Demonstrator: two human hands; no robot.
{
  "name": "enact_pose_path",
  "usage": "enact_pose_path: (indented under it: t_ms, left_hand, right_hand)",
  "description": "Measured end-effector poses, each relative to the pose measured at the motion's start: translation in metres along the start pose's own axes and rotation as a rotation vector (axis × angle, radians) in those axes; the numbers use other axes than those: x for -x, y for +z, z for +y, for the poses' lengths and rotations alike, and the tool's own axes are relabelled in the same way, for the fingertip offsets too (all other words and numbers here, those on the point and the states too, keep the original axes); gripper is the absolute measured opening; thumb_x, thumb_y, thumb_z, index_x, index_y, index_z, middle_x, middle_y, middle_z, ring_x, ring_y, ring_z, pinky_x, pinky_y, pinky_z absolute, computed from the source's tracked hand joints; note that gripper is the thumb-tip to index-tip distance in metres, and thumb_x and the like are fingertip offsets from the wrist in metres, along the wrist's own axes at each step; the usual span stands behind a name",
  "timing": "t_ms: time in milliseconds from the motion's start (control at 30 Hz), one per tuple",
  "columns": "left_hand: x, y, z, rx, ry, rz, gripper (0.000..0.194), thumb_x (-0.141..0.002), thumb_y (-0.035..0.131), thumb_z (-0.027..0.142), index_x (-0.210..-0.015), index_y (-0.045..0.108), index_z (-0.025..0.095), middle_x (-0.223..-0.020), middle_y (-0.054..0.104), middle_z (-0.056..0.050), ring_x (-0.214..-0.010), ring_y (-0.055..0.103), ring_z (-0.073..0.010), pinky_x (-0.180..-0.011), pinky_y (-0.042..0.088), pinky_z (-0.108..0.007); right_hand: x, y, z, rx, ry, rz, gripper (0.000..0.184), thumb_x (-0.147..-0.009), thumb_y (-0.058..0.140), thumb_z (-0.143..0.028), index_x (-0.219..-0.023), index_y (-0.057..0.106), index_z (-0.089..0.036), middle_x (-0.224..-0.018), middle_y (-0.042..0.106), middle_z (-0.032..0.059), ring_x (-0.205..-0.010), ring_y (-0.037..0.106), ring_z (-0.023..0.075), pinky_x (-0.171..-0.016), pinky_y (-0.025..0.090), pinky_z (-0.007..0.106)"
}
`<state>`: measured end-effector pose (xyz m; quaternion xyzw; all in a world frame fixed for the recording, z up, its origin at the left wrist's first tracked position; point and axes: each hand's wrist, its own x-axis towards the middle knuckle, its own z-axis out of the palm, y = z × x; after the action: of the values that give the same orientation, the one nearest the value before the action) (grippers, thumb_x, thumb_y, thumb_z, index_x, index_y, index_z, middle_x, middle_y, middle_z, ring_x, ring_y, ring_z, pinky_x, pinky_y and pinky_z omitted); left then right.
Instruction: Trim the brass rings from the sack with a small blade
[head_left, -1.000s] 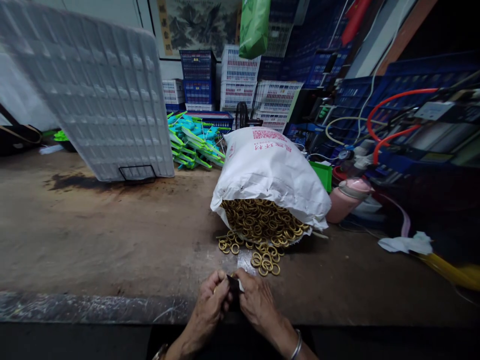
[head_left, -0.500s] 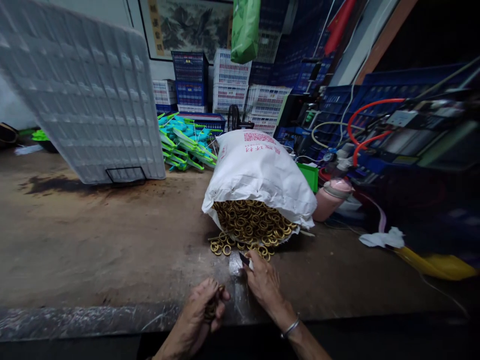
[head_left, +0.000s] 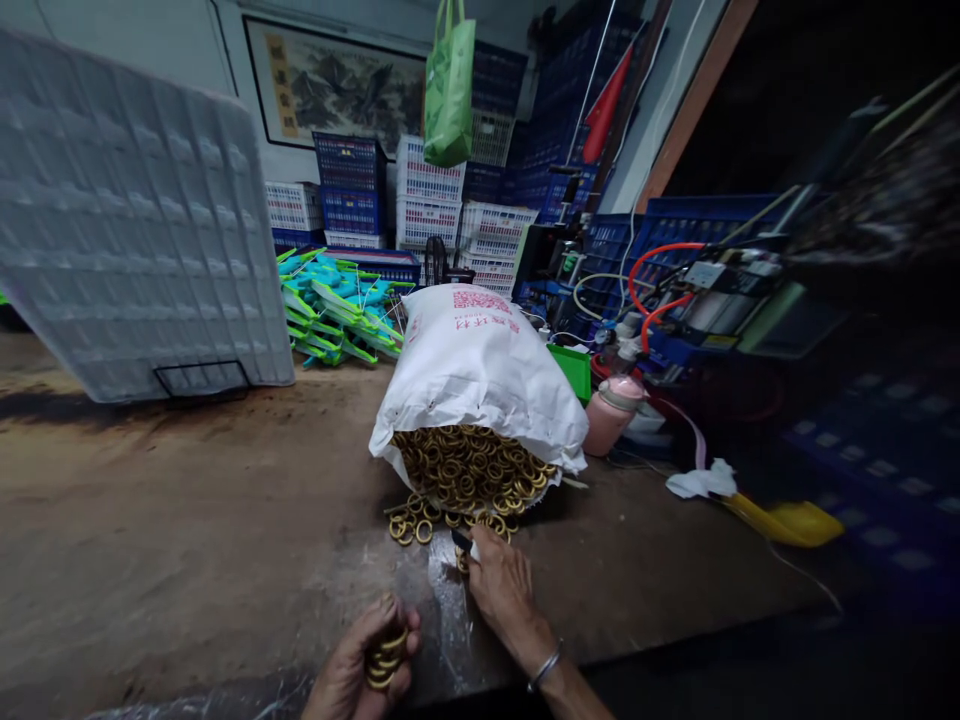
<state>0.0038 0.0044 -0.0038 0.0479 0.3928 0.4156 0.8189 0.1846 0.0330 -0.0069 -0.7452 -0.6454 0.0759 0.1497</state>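
Observation:
My left hand is closed around several brass-coloured rings, stacked along its curled fingers above the table's front edge. My right hand grips a small tool with a dark, blade-like tip and a whitish part by the fingers; its exact kind is unclear. Just under that tip, a ring shows beside my fingers. Beyond both hands a white woven sack lies on its side, mouth towards me, full of the same rings. Loose rings have spilled in front of it.
A ribbed translucent plastic panel stands at left in a black wire stand. Green and blue plastic pieces are heaped behind. Right of the sack are a pink bottle, a machine with red hoses and a yellow object.
The camera view has swung to the right. My left hand has turned, so more of its rings show. A ring now appears by the tool in my right hand.

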Motion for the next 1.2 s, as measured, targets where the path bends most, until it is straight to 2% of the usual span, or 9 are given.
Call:
enact_pose_path:
  t_ms: [133, 333, 500, 700, 867, 1200]
  left_hand:
    - [-0.004, 0.0, 0.001, 0.029, -0.019, 0.071, 0.014, -0.064, 0.071, 0.014, -0.069, 0.058, 0.011, -0.069, 0.065, -0.007, -0.058, 0.062, -0.0151, -0.04, 0.038, -0.017]
    - [-0.003, 0.0, 0.0, -0.048, 0.002, -0.108, 0.023, -0.069, 0.067, 0.034, -0.065, 0.056, 0.014, -0.063, 0.058, -0.001, -0.054, 0.056, -0.0109, -0.04, 0.036, -0.017]
    - [-0.004, 0.004, -0.003, -0.171, 0.028, -0.141, 0.031, -0.075, 0.057, 0.045, -0.066, 0.055, 0.016, -0.058, 0.052, 0.002, -0.049, 0.049, -0.0083, -0.038, 0.029, -0.017]
    - [-0.006, 0.004, -0.004, -0.205, 0.03, -0.119, 0.024, -0.071, 0.064, 0.039, -0.074, 0.053, 0.017, -0.056, 0.047, 0.005, -0.044, 0.043, -0.0056, -0.037, 0.024, -0.017]
    - [-0.005, 0.003, -0.003, -0.23, 0.044, -0.16, 0.025, -0.07, 0.065, 0.038, -0.078, 0.051, 0.018, -0.056, 0.044, 0.007, -0.043, 0.04, -0.0042, -0.037, 0.02, -0.017]
    - [-0.006, 0.003, -0.004, -0.277, 0.065, -0.127, 0.028, -0.069, 0.064, 0.04, -0.078, 0.05, 0.017, -0.056, 0.041, 0.007, -0.042, 0.036, -0.0032, -0.037, 0.015, -0.016]
  right_hand:
    - [-0.003, 0.003, 0.002, 0.0, -0.006, 0.02, 0.022, -0.076, 0.041, -0.006, -0.083, 0.057, -0.02, -0.082, 0.066, 0.002, -0.074, 0.059, 0.0144, -0.059, 0.029, 0.024]
    - [-0.002, -0.001, 0.008, -0.043, -0.017, 0.025, 0.015, -0.08, 0.047, -0.017, -0.091, 0.056, -0.021, -0.087, 0.066, 0.0021, -0.078, 0.06, 0.0157, -0.061, 0.03, 0.023]
    - [0.002, -0.001, 0.009, -0.051, -0.036, -0.017, 0.013, -0.082, 0.049, -0.022, -0.092, 0.056, -0.022, -0.091, 0.064, 0.0023, -0.082, 0.059, 0.0167, -0.063, 0.032, 0.024]
    - [0.001, 0.004, 0.008, -0.062, -0.046, -0.011, 0.015, -0.08, 0.046, -0.015, -0.089, 0.056, -0.021, -0.089, 0.062, 0.0028, -0.081, 0.058, 0.016, -0.064, 0.033, 0.024]
    - [0.002, 0.005, 0.01, -0.078, -0.076, 0.007, 0.02, -0.081, 0.041, -0.012, -0.092, 0.056, -0.02, -0.089, 0.06, 0.0041, -0.08, 0.056, 0.0153, -0.065, 0.034, 0.023]
    - [0.01, -0.003, 0.013, -0.061, -0.054, -0.057, 0.013, -0.081, 0.046, -0.024, -0.09, 0.055, -0.022, -0.092, 0.059, 0.0035, -0.082, 0.057, 0.0179, -0.065, 0.035, 0.025]
